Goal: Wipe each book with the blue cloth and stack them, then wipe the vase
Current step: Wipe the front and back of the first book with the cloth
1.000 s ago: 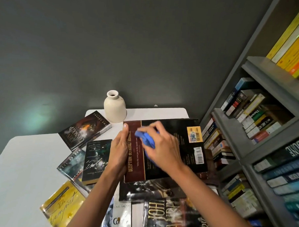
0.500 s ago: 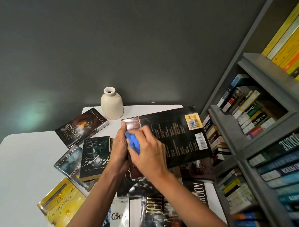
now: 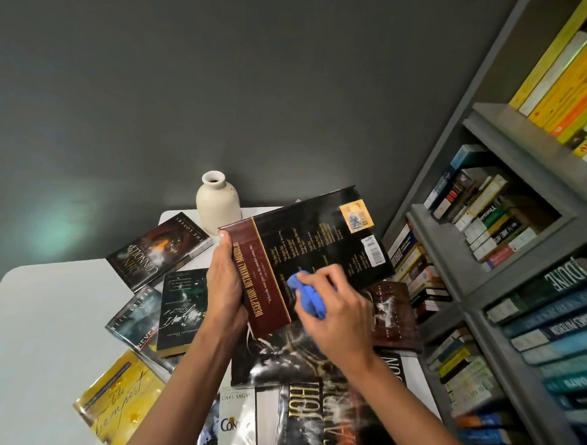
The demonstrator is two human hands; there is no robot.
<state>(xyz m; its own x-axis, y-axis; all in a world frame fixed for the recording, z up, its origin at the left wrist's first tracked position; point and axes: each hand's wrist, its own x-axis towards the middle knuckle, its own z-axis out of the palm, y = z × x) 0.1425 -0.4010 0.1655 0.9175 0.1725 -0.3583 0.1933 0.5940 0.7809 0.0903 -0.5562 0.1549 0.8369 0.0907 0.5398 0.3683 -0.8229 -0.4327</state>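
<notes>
Head view shows my left grip (image 3: 225,280) clamped along the left edge of the dark hardback (image 3: 321,247), holding it tilted up off the bench (image 3: 45,329) with its back cover toward me. My right grip (image 3: 343,313) is bunched tight on the blue cloth (image 3: 307,297), which presses on the lower part of that cover, just beside the maroon band. The vase (image 3: 217,204) stands upright at the far edge of the bench, just behind the book's upper left corner (uncomfortably near, I judge). That is my main worry: if the book swings back under the cloth's push, its corner could knock the vase over. The glossy jacket might also slip in a one-sided hold, dropping the book onto the loose books (image 3: 181,305) spread below. No stack is visible, so I judge most of the wiping remains.
</notes>
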